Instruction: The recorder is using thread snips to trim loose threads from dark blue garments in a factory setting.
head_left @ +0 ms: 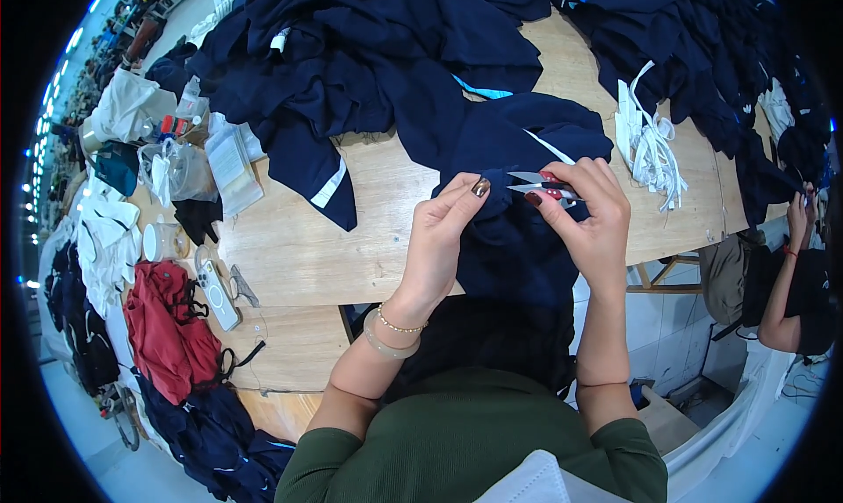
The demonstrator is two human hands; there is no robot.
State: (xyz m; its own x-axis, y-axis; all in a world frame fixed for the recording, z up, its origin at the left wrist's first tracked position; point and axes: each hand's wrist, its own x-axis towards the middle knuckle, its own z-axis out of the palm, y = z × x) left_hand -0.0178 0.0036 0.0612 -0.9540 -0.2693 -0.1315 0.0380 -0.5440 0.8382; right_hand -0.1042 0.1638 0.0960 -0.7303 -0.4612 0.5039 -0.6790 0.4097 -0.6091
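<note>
The left hand (446, 218) has its grip closed, thumb and fingers pinching a gathered edge of the navy garment (536, 121). The right hand (593, 209) has its grip wrapped round the snips (533, 181), fingers curled over the handles and thumb below. The blades stand slightly apart and point left, over the navy cloth and just beside the left fingertips; whether they touch the cloth, I cannot tell. The garment lies partly on the tabletop (342, 262), with its near part hanging over the edge toward the person, under both hands. It meets a large heap of navy cloth (342, 64) beyond it, and where one piece ends and the next begins is unclear.

To the right of the garment, a tangle of white strips (650, 143) lies on the wood, near a second navy heap (676, 46). On the left are a phone (217, 296), a red bundle (171, 332), a clear plastic bag (191, 174) and white cloth (107, 240). Two bracelets (392, 348) circle the left wrist. At the far right, a co-worker's arm (784, 297) reaches up toward dark cloth.
</note>
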